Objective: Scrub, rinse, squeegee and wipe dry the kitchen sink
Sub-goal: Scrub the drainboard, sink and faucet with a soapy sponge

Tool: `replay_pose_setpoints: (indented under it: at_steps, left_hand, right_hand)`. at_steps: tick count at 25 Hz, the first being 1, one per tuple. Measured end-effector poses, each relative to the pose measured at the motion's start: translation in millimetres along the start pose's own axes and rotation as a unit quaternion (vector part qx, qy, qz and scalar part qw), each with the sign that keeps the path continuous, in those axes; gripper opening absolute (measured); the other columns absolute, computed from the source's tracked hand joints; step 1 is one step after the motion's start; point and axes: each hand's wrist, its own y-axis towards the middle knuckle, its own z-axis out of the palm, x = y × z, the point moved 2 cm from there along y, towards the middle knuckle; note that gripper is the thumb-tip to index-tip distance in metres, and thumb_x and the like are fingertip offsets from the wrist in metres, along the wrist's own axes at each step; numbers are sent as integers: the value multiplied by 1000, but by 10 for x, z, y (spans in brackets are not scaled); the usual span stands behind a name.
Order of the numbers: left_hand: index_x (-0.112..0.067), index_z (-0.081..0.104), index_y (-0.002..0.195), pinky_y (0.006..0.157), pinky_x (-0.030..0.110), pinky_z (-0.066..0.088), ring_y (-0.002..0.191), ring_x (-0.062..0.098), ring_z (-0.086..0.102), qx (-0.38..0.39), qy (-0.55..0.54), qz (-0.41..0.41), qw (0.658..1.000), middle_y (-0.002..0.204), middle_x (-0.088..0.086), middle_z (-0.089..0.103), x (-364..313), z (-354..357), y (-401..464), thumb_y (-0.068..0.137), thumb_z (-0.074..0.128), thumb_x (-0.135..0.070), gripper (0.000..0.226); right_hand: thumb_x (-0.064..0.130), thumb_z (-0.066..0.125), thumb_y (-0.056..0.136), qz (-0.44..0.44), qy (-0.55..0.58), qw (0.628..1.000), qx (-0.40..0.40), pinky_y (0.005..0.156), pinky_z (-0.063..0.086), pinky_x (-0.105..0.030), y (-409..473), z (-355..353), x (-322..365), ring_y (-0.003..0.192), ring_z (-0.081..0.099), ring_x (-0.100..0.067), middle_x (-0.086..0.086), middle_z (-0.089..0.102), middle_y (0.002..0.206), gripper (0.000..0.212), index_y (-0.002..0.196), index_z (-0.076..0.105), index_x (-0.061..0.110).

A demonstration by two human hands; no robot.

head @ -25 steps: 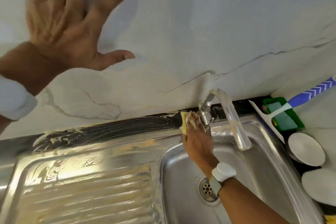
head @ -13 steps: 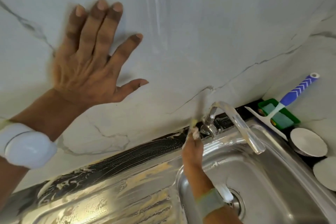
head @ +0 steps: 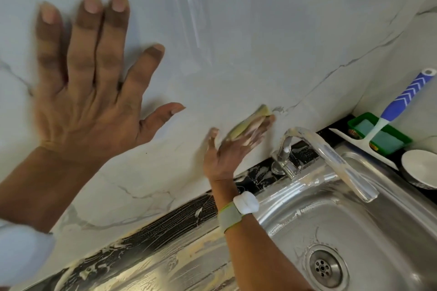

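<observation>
Against the marbled wall [head: 248, 30] the left hand [head: 87, 101] lies flat, its fingers straight and spread wide, thumb out to the side, holding nothing. Lower and to its right, the right hand [head: 233, 146] presses a yellow sponge [head: 246, 124] to the same wall with straight fingers laid over it, thumb stuck out to the left; the fingertips are soapy and blurred. Each wrist carries a white band.

Below, the steel sink [head: 354, 231] fills the lower right. Its basin is wet and shiny, with streaks of suds along the rim, and a round drain [head: 325, 268] shows in the bottom. Foam lies in brushed streaks across the draining board [head: 153, 269] and the black strip [head: 170, 224] between sink and wall. A chrome tap [head: 331, 160] rises behind the basin and its spout leans out over it.

Over in the corner at the right, a green tray [head: 406, 138] holds a teal sponge [head: 385, 139]. A squeegee [head: 402, 99] with a blue-and-white handle leans against the wall, its white blade resting across the tray's front. Just beside the tray a white bowl [head: 419, 166] stands; its inside cannot be made out.
</observation>
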Motion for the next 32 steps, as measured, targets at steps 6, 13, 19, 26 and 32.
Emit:
replay_pose_setpoints:
  at_steps: [6, 13, 19, 26, 32]
  left_hand:
    - [-8, 22, 162, 101, 77, 41, 157, 43, 9, -2, -12, -15, 1000, 165, 31, 18, 2, -25, -4, 91, 63, -67, 102]
    - [-8, 34, 159, 113, 74, 30, 153, 45, 23, -14, 46, -15, 999, 163, 30, 28, -59, 21, -18, 90, 61, -68, 95]
    - [-8, 43, 155, 117, 70, 29, 149, 45, 32, -27, 59, -1, 998, 161, 29, 34, 8, -70, 57, 88, 67, -64, 90]
    - [-16, 19, 164, 109, 74, 35, 154, 49, 17, 102, -65, -115, 986, 171, 22, 7, -75, 14, -120, 96, 61, -53, 88]
    - [-18, 53, 141, 113, 67, 32, 141, 50, 38, 194, -166, -221, 941, 162, 21, 33, -620, -560, 317, 96, 48, -63, 64]
  right_hand:
    - [92, 41, 82, 389, 292, 863, 135, 130, 9, -50, -866, 70, 98, 160, -9, -28, -7, -25, 170, 119, 153, -37, 38]
    - [34, 40, 109, 249, 43, 960, 122, 89, 60, -28, -768, -313, -475, 105, 69, -18, -14, 63, 133, 61, 161, 20, 8]
    - [-4, 58, 99, 542, 302, 775, 118, 68, 62, -28, -740, -772, -515, 96, 76, -29, -11, 79, 97, 24, 100, 75, 13]
    - [15, 96, 51, 663, 303, 651, 211, 81, 63, -48, -662, -2515, -1021, 79, 77, -36, -26, 77, 95, 48, 93, 79, -3]
    - [23, 85, 84, 361, -10, 912, 194, 49, 49, -13, 744, -2799, -1539, 81, 75, -25, 1, 74, 76, 14, 82, 73, 17]
